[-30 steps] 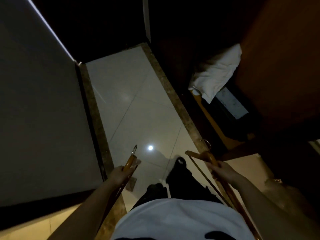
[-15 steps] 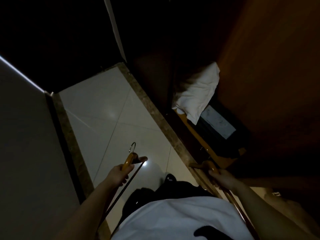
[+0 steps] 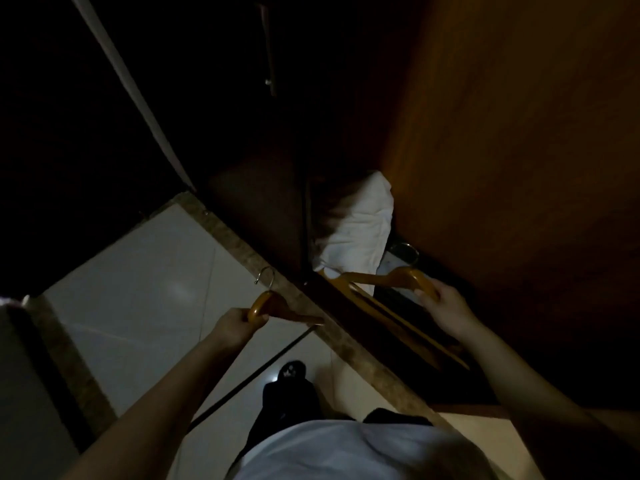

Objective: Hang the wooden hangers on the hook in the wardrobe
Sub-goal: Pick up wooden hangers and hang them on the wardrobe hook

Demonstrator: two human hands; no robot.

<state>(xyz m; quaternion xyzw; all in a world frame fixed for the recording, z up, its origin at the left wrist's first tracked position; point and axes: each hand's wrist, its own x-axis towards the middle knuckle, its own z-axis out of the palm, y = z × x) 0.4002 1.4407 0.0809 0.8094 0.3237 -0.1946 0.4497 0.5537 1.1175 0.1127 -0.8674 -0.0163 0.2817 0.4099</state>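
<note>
While left grip (image 3: 232, 328) holds first hanger (image 3: 280, 308), right grip (image 3: 447, 311), holding second hanger (image 3: 379, 280), has advanced into wardrobe (image 3: 519, 140).

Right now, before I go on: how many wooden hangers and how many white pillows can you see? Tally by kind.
Wooden hangers: 2 (left hanger, right hanger)
White pillow: 1
Total: 3

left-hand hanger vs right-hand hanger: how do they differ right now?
The left hanger is over the floor tiles; the right hanger is over the dark wardrobe interior. The left hanger's metal hook shows; the right hanger's cannot be made out. Both are orange-brown wood, gripped by the left hand and right hand.
</note>
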